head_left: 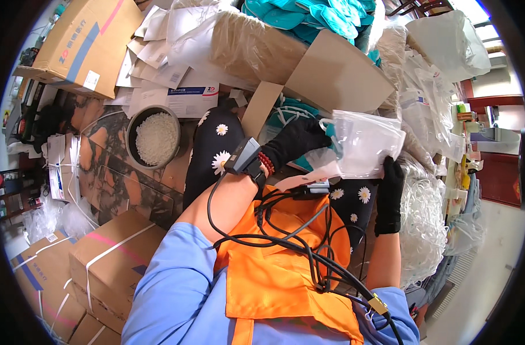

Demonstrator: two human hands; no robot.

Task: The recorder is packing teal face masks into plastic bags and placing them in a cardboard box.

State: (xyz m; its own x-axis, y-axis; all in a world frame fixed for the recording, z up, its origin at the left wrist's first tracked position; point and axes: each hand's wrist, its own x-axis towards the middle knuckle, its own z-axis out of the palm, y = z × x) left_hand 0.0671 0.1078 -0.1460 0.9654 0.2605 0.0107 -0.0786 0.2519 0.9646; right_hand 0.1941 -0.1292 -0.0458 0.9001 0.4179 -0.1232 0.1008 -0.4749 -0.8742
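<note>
Both my hands wear black gloves. My left hand (pixel 301 141) is closed at the left edge of a stack of clear plastic bags (pixel 368 144), where a bit of teal fabric with a white band (pixel 329 130) shows at its fingers. My right hand (pixel 390 187) pinches the bags at their lower right corner. Under the left hand, a pale pink sheet (pixel 309 176) sticks out toward me. Between my knees an open cardboard box (pixel 262 109) holds teal fabric pieces with white bands (pixel 288 113), partly hidden by my left arm.
A bucket of white pellets (pixel 153 137) stands on the tiled floor to the left. Sealed cartons (pixel 116 259) sit at lower left, a large carton (pixel 81 46) at upper left. A heap of teal pieces (pixel 308 14) lies ahead. White strapping (pixel 414 224) bundles up at right. Black cables (pixel 297 244) cross my orange apron.
</note>
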